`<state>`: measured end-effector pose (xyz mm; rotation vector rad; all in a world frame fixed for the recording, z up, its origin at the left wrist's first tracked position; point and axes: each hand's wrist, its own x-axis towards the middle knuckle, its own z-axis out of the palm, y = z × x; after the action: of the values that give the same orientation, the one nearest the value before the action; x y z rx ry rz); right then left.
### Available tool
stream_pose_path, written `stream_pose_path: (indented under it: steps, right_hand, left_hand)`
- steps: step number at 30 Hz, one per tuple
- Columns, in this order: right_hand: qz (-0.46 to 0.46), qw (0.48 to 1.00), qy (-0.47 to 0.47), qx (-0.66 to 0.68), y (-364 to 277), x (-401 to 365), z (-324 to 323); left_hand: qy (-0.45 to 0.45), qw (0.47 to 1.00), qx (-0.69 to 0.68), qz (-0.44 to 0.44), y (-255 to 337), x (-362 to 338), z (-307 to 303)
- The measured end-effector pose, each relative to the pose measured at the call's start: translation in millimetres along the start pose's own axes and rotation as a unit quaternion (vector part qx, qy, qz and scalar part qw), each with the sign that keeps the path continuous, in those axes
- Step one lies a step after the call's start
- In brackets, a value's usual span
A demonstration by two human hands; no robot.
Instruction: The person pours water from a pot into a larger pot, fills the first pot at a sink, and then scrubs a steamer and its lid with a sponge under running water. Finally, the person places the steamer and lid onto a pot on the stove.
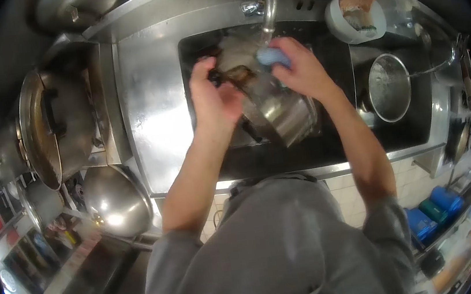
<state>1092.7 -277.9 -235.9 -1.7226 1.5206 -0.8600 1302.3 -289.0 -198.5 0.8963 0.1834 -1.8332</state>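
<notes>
My right hand (302, 72) grips a light blue sponge (273, 57) just below the faucet (270, 9). My left hand (213, 97) is curled at the left part of the sink, its fingers around a small dark piece (215, 78). What this piece belongs to is blurred. Between my hands, a pale and brownish smear of water and metal (237, 59) cannot be made out clearly. Below them a shiny metal pot (287, 118) lies tilted in the dark sink basin (334, 147).
Right of the divider, a round metal pot (389, 86) stands in a second basin under a thin stream of water. A white bowl (338, 28) with a brown scrubber sits at the back right. Large pots (72, 119) and a steel bowl (115, 201) stand left.
</notes>
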Motion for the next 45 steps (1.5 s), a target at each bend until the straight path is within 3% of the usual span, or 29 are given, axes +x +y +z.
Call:
stream_pose_path:
  steps: [1, 3, 7, 8, 9, 10, 11, 13, 14, 15, 17, 21, 23, 25, 27, 28, 30, 31, 33, 34, 35, 37, 39, 42, 44, 45]
  right_hand:
    - [-0.03, 0.998, -0.034, -0.047, -2.8, 9.5, 5.0]
    - [-0.018, 0.996, -0.032, -0.084, 5.5, 25.8, 17.2]
    - [0.035, 0.993, -0.072, -0.088, 12.9, 45.9, 25.7]
    - [0.035, 0.993, -0.072, -0.087, 11.9, 48.3, 28.4]
    - [0.03, 0.992, -0.08, -0.094, 9.9, 50.5, 33.4]
    - [0.028, 0.991, -0.089, -0.1, 7.6, 50.5, 39.9]
    - [0.031, 0.99, -0.092, -0.098, 6.0, 49.2, 46.5]
    - [-0.021, 0.989, -0.112, -0.093, 4.5, 45.6, 61.1]
    - [-0.081, 0.989, -0.086, -0.094, 9.4, 43.0, 72.4]
    - [-0.056, 0.99, -0.104, -0.083, 0.6, 39.1, 76.6]
    - [-0.073, 0.986, -0.124, -0.08, -8.8, 32.5, 83.5]
    - [-0.081, 0.983, -0.139, -0.09, -23.8, 15.7, 82.1]
    - [-0.087, 0.984, -0.134, -0.085, -24.9, 7.8, 76.7]
    - [-0.126, 0.989, -0.056, -0.059, -19.5, -5.6, 71.9]
    - [-0.125, 0.989, -0.029, -0.075, -15.8, -24.2, 61.6]
    - [-0.122, 0.989, -0.002, -0.086, -14.2, -30.9, 57.0]
    - [-0.099, 0.992, -0.005, -0.074, -9.4, -36.0, 49.7]
    - [-0.072, 0.995, -0.007, -0.062, -7.9, -39.2, 46.9]
    - [-0.086, 0.994, 0.005, -0.073, -8.2, -35.2, 50.0]
    - [-0.104, 0.991, 0.012, -0.079, -9.7, -33.3, 51.1]
    - [-0.102, 0.991, 0.016, -0.083, -11.4, -33.6, 50.1]
    - [-0.157, 0.983, -0.032, -0.086, -18.0, -41.5, 52.4]
    - [-0.167, 0.981, -0.05, -0.088, -14.0, -56.4, 48.7]
    - [-0.153, 0.987, 0.008, -0.057, 7.9, -80.8, 18.8]
    - [0.031, 0.999, 0.028, 0.025, 45.9, -113.8, -0.3]
    - [0.159, 0.975, 0.041, 0.151, 55.9, -124.2, -11.3]
  left_hand:
    - [0.019, 1.0, -0.012, -0.01, 10.0, 4.7, -3.7]
    - [0.05, 0.99, 0.105, 0.082, 16.9, 23.2, -19.7]
    - [0.112, 0.97, 0.208, 0.059, 25.7, 34.5, -51.4]
    - [0.193, 0.881, 0.377, 0.209, 20.7, 32.0, -58.5]
    - [0.261, 0.735, 0.523, 0.345, 16.2, 31.5, -67.4]
    - [0.171, 0.691, 0.609, 0.349, 29.6, 31.3, -86.4]
    - [0.173, 0.691, 0.611, 0.345, 39.5, 30.9, -103.8]
    - [-0.12, 0.618, 0.746, 0.217, 54.4, 25.1, -122.9]
    - [-0.156, 0.611, 0.747, 0.207, 57.0, 14.1, -127.9]
    - [-0.172, 0.613, 0.745, 0.2, 56.1, 2.4, -128.9]
    - [-0.191, 0.527, 0.787, 0.258, 48.7, -15.9, -131.6]
    - [-0.125, 0.584, 0.774, 0.211, 26.0, -36.8, -165.7]
    - [-0.004, 0.634, 0.752, 0.178, 15.6, -43.9, -173.1]
    - [0.02, 0.632, 0.741, 0.227, 8.7, -49.0, -180.2]
    - [-0.109, 0.557, 0.738, 0.364, 10.3, -53.8, -188.4]
    - [-0.108, 0.559, 0.736, 0.365, 12.3, -54.9, -188.3]
    - [-0.231, 0.443, 0.782, 0.372, 18.3, -57.4, -183.1]
    - [-0.234, 0.444, 0.782, 0.369, 19.0, -61.8, -175.3]
    - [-0.221, 0.438, 0.845, 0.211, 13.4, -63.9, -156.8]
    - [-0.211, 0.485, 0.821, 0.214, 7.6, -65.7, -154.8]
    - [-0.216, 0.484, 0.82, 0.216, 5.2, -65.4, -155.8]
    - [-0.167, 0.42, 0.858, 0.246, 8.0, -66.0, -163.0]
    - [-0.09, 0.462, 0.863, 0.183, 19.8, -64.5, -169.4]
    - [-0.083, 0.452, 0.857, 0.234, 32.6, -56.5, -196.6]
    - [-0.132, 0.422, 0.851, 0.283, 34.7, -61.0, -202.0]
    - [-0.124, 0.423, 0.852, 0.282, 36.9, -62.1, -202.9]
